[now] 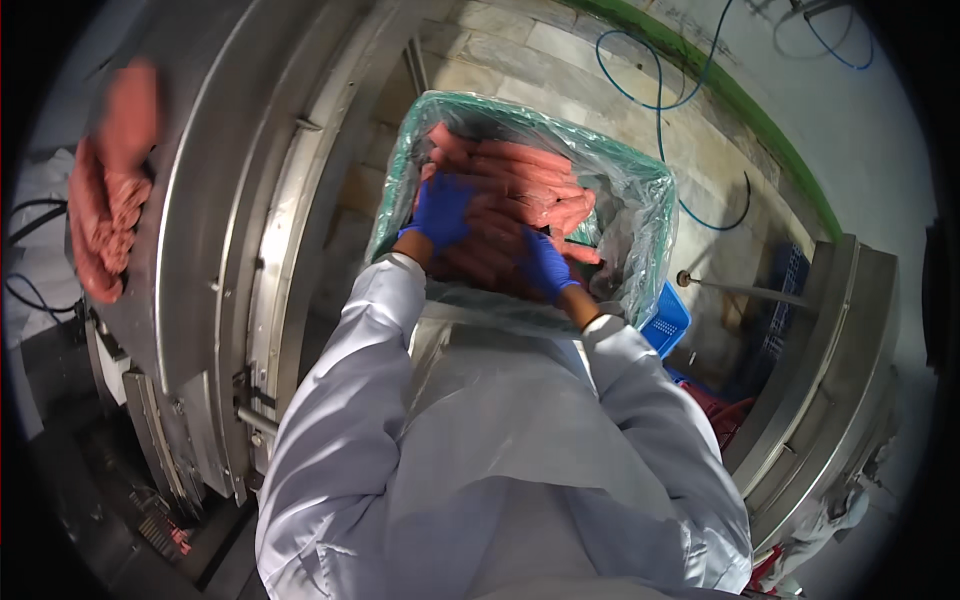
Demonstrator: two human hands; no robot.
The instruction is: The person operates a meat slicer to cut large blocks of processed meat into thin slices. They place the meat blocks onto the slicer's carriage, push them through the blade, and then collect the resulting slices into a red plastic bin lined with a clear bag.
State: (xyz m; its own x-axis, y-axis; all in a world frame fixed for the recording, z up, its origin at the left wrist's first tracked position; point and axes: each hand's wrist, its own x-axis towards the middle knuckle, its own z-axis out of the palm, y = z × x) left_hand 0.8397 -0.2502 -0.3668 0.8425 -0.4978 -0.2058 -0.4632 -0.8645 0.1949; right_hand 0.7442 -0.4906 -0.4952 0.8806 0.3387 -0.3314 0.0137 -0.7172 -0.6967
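- While both gloved hands rest on it, the load of pink sausages (pixel 525 175) lies in the crate ahead of the person, mostly side by side, a few at a slant.
- Left hand (pixel 440 210): blue glove, back upward, fingers spread over the sausages near the crate's left side; no grip on any one visible.
- Right hand (pixel 545 265): blue glove, on the near right part of the load, fingers pointing inward; fingertips partly hidden, so cannot tell how far open or whether a sausage is held.
- Green crate (pixel 480 100), lined with clear plastic film (pixel 640 205); film loosely crumpled over the rim, bunched inside on the right. What bears the crate is hidden.
- Blue basket (pixel 667 322), perforated, just beyond the crate's near right corner; contents not visible.
- White sleeves (pixel 350 340) and a pale apron (pixel 500 390) on the near side.
- Floor (pixel 570 50): pale blocks, joints showing. Blue hose (pixel 659 107) loops across it.
- Green strip (pixel 790 165) along the foot of a grey wall (pixel 850 130).
- Left: long steel equipment (pixel 230 80); more pink meat (pixel 95 230) at its outer edge, top blurred.
- Right: curved-looking steel structure (pixel 830 340), bent by the lens.
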